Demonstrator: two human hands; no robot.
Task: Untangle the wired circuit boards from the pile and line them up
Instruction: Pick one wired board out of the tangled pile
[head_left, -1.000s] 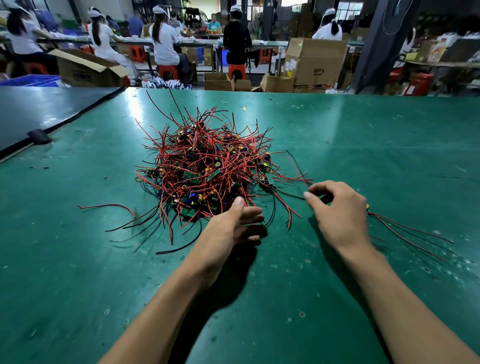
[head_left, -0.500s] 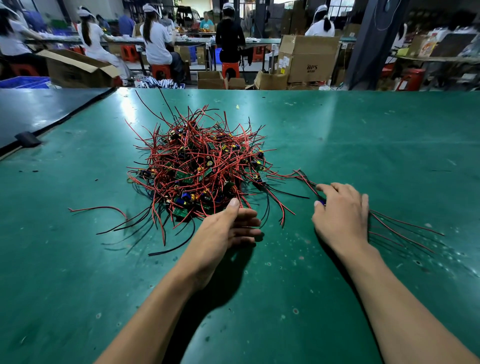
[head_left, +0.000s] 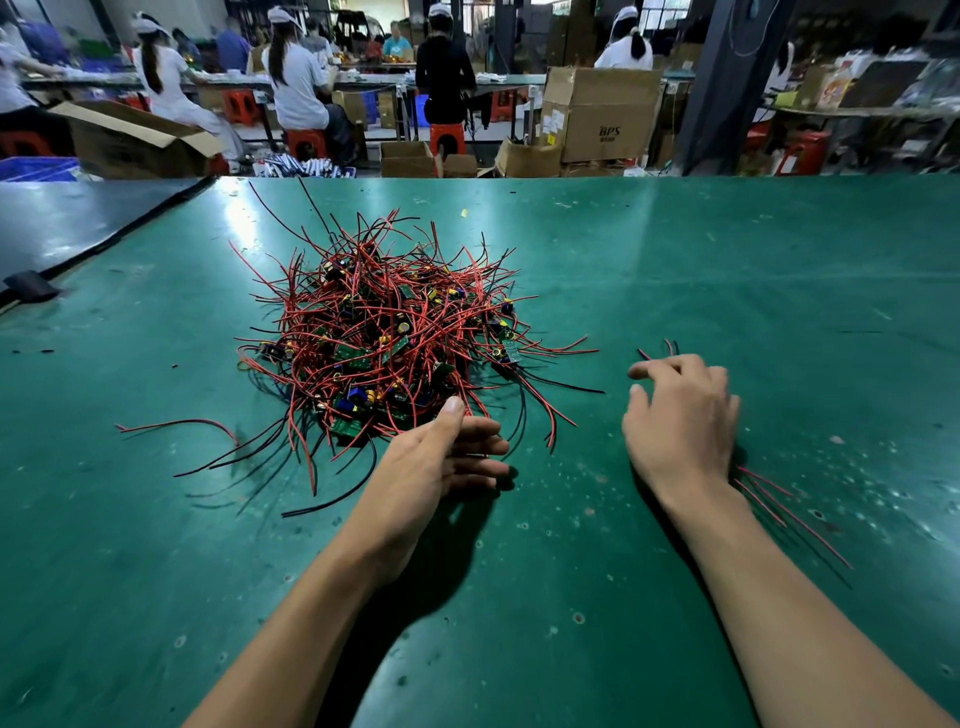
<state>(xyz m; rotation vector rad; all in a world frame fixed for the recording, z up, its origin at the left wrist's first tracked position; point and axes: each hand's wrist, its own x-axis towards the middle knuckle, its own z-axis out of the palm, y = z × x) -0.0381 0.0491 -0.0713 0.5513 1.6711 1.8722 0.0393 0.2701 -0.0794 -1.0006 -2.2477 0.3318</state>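
Your left hand (head_left: 441, 460) rests with straight fingers against the circuit-board pile (head_left: 395, 332). Your right hand (head_left: 680, 415) covers 1 bunch of red wires (head_left: 779, 512); grip hidden.

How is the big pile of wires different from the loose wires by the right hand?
The pile is a tall tangle of many red and black wires, green boards showing; the loose wires by the right hand are few and lie flat. The left hand rests at the pile's edge; the right hand covers the loose wires' middle, hiding any board. Both sit on the green table.
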